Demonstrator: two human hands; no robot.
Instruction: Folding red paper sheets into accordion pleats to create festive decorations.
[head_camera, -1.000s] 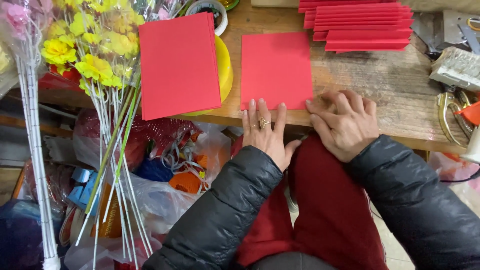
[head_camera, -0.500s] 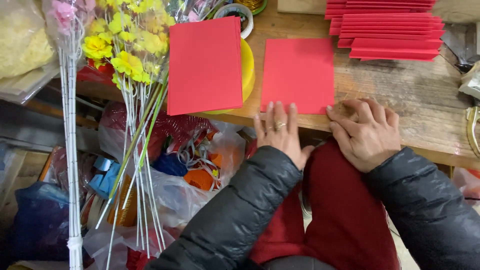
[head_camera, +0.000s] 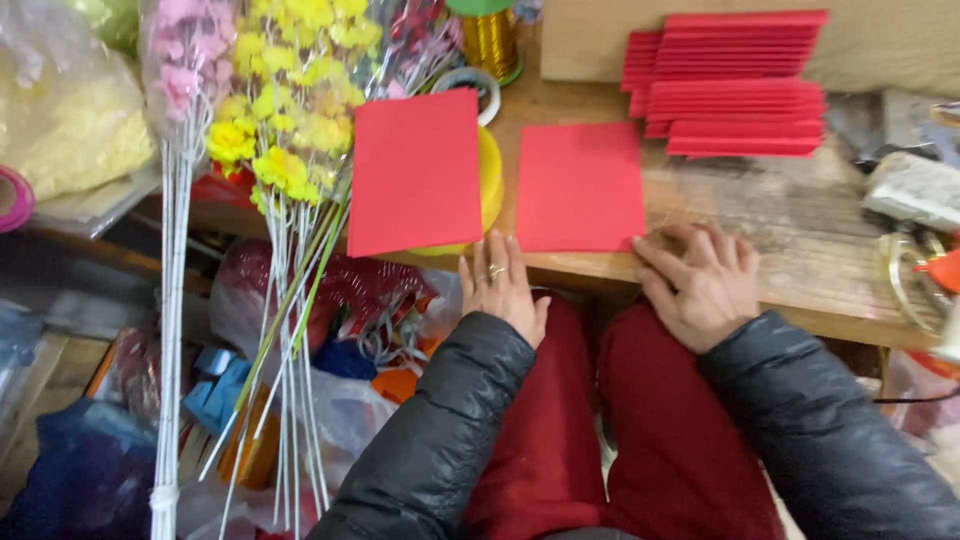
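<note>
My left hand lies flat at the near edge of the wooden tabletop, its fingers stretched out, close together and holding nothing; there is a ring on one of them, and the fingertips reach up to the near left corner of a red paper sheet that lies flat on the wood. My right hand rests palm down just right of that sheet's near right corner, fingers loosely bent and a little apart, gripping nothing, the fingertips right at the sheet's edge. A second red sheet lies to the left, propped on a yellow roll and jutting out past the tabletop edge. Farther back on the right is a stack of folded red papers. A gold ribbon spool stands at the far edge, with a roll of tape beside it. On the left, bunches of yellow artificial flowers and pink artificial flowers stand on white stems. My lap is covered in red cloth.
</note>
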